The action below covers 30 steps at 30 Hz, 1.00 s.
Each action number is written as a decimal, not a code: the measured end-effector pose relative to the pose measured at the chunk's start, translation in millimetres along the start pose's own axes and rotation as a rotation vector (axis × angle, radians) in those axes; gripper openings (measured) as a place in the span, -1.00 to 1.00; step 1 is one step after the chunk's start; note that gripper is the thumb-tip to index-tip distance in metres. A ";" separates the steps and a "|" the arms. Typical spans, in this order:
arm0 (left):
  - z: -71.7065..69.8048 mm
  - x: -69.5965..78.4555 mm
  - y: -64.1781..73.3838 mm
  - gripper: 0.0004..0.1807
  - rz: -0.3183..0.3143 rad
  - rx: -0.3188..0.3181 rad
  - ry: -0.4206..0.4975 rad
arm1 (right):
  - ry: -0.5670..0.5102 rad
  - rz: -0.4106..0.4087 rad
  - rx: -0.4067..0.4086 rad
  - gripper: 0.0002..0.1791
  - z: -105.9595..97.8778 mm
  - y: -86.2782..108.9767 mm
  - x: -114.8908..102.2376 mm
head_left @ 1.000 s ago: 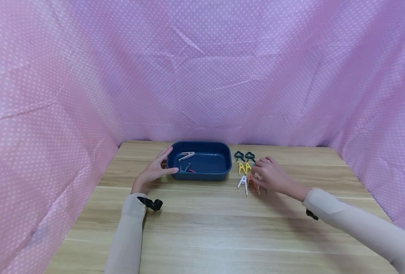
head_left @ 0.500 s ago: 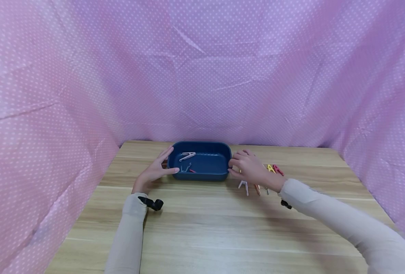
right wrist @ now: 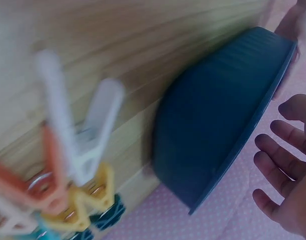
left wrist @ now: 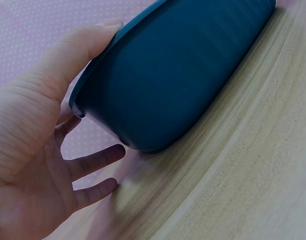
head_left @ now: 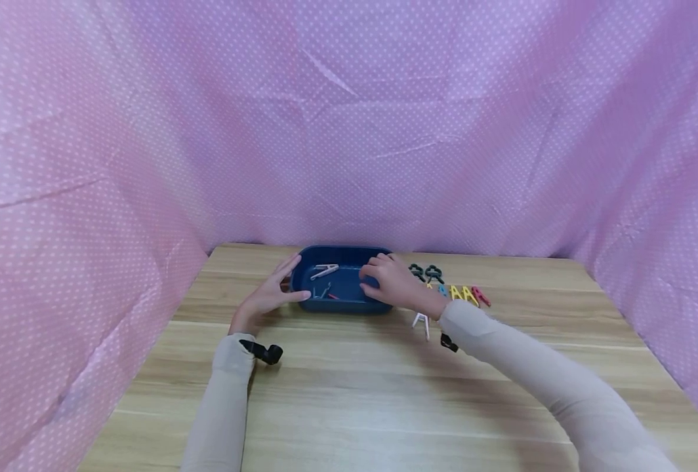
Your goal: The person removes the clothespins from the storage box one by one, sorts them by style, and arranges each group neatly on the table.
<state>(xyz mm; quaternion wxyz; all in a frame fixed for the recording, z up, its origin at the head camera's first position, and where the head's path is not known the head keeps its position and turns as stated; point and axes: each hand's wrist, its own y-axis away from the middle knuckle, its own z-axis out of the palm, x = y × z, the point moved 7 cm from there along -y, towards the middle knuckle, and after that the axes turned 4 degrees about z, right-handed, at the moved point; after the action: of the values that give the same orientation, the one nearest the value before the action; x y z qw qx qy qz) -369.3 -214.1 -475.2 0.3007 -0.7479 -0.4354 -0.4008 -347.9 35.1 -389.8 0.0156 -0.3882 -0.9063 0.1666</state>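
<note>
A dark blue rectangular basin (head_left: pixel 349 305) stands at the back of the table. My left hand (head_left: pixel 269 293) spans its left end; in the left wrist view the thumb (left wrist: pixel 92 42) lies over the rim and the other fingers are spread outside. My right hand (head_left: pixel 391 282) is over the basin's right end. In the right wrist view its fingers (right wrist: pixel 275 162) are loosely bent and apart, with nothing visible between them. Inside the basin lie a pale clothespin (head_left: pixel 325 270), small grey pieces (head_left: pixel 325 290) and a red piece (head_left: pixel 333 297).
Right of the basin are two dark green clips (head_left: pixel 434 274), yellow clips (head_left: pixel 469 294), a teal clip (head_left: pixel 442 290), a red clip (head_left: pixel 481 295) and a white clip (head_left: pixel 422 324). An orange clip (right wrist: pixel 42 185) shows in the right wrist view. A pink dotted curtain (head_left: pixel 355 131) hangs behind.
My right hand has moved left from the clips, past the basin's right rim, to over its inside. The left hand keeps its place at the left end.
</note>
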 end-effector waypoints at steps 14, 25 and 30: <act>-0.3 5.8 1.9 0.06 -0.007 0.014 0.024 | -0.098 0.083 -0.105 -0.75 29.8 -43.5 -10.6; -0.4 2.5 1.5 0.05 -0.009 0.013 0.039 | -0.085 0.146 -0.220 -0.64 48.5 -70.7 -5.0; 1.1 1.8 1.7 0.05 -0.003 0.010 0.033 | -0.087 0.175 -0.261 -0.60 55.7 -79.8 -4.2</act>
<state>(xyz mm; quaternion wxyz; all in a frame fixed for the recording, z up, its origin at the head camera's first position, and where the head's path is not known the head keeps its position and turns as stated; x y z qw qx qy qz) -366.9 -213.2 -474.3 0.3109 -0.7390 -0.4334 -0.4117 -409.4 -35.3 -416.9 -0.0886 -0.4567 -0.8828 0.0649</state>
